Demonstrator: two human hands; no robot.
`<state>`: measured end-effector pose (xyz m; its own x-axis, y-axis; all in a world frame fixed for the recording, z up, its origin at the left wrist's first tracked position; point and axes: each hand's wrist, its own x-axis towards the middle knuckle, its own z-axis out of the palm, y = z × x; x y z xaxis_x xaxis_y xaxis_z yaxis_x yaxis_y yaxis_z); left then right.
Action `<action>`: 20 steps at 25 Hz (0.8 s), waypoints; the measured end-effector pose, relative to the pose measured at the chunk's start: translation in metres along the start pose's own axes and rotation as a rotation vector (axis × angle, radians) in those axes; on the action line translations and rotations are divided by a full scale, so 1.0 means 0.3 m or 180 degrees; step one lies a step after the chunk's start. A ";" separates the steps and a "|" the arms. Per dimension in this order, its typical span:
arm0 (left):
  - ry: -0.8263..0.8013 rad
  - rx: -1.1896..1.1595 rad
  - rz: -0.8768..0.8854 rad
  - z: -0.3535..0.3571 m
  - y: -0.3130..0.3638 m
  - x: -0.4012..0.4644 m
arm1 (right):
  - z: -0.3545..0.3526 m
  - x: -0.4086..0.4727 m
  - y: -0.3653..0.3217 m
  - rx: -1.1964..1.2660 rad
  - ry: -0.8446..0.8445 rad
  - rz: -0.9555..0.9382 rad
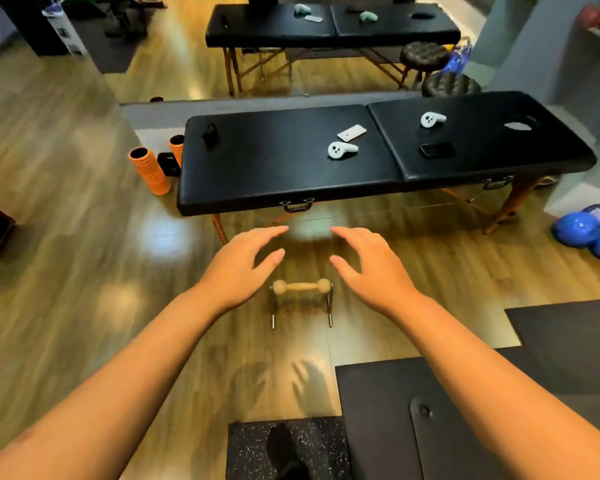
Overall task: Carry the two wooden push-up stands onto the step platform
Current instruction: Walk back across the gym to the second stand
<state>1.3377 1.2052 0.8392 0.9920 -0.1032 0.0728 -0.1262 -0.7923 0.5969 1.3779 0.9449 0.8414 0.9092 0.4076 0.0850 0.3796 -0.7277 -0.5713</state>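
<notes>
One wooden push-up stand (pixel 302 287), a pale wood bar on thin metal legs, stands on the wood floor in the middle of the view. My left hand (pixel 238 268) hovers just left of it, fingers spread, holding nothing. My right hand (pixel 373 266) hovers just right of it, also empty with fingers apart. Both hands are above the stand and do not touch it. A second stand is not visible. A dark grey platform (pixel 395 420) lies at the lower right.
A black massage table (pixel 257 188) stands just beyond the stand, carrying two white controllers, a phone and other small items. Orange foam rollers (pixel 149 171) lie at its left end. Blue kettlebells (pixel 586 232) sit at the right. A speckled black mat (pixel 257 445) is at my feet.
</notes>
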 end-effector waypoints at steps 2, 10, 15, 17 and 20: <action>-0.0085 -0.0008 -0.0010 0.042 -0.059 0.069 | 0.033 0.080 0.057 0.0050 -0.0063 0.0125; -0.0245 -0.0477 -0.0331 0.361 -0.276 0.310 | 0.281 0.316 0.407 0.0162 -0.0352 0.0431; -0.0516 -0.0597 -0.0683 0.666 -0.480 0.415 | 0.576 0.438 0.695 0.0565 -0.0672 0.0722; -0.0618 -0.0620 -0.0831 0.792 -0.595 0.426 | 0.696 0.465 0.837 0.0767 -0.0717 0.0937; -0.0735 -0.0777 -0.0992 1.002 -0.787 0.442 | 0.902 0.498 1.039 0.0891 -0.0655 0.1068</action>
<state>1.4978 1.1977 0.4678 0.9521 -0.0357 -0.3037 0.2102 -0.6449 0.7348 1.5858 0.9283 0.4552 0.9102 0.2969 -0.2888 -0.0152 -0.6728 -0.7396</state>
